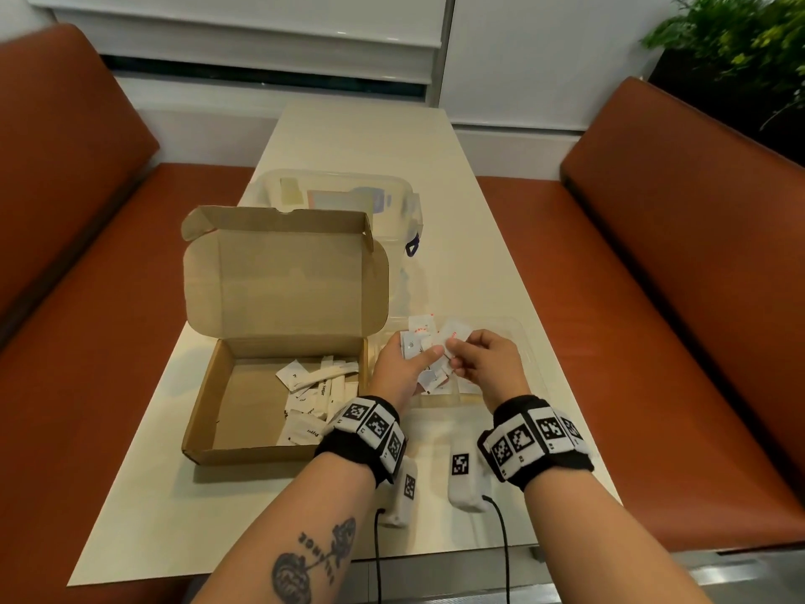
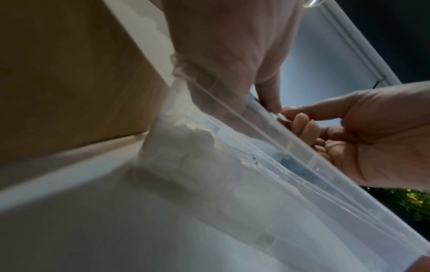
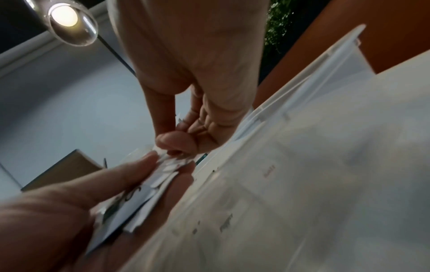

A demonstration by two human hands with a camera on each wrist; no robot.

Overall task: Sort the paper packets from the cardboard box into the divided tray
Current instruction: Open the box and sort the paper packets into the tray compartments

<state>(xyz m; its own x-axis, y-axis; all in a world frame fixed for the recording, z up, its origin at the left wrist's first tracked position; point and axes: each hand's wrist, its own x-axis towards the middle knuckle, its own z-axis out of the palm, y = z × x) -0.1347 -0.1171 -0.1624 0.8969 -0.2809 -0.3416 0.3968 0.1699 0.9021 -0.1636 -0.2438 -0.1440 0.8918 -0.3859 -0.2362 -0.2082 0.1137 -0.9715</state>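
— Cardboard box (image 1: 279,342) sits open at your left on the table (image 1: 370,137), lid up, with white packets (image 1: 313,398) still heaped along its right side.

— And your hands are both over the clear tray (image 1: 518,342), just right of the box. Your left hand (image 1: 398,368) cups a fan of packets (image 3: 149,187), thumb laid across the top of them.

— Your right hand (image 1: 483,364) meets it there, thumb and fingertips (image 3: 173,142) pinching the edge of one packet at the top of that fan.

— Tray's already got packets (image 1: 424,326) lying in its far left part; I can't tell which compartment from the head view.

— Behind the box, a clear lidded tub (image 1: 339,202) stands on the table. Brown benches (image 1: 679,263) run along both sides, and a green plant (image 1: 736,41) fills the far right corner.
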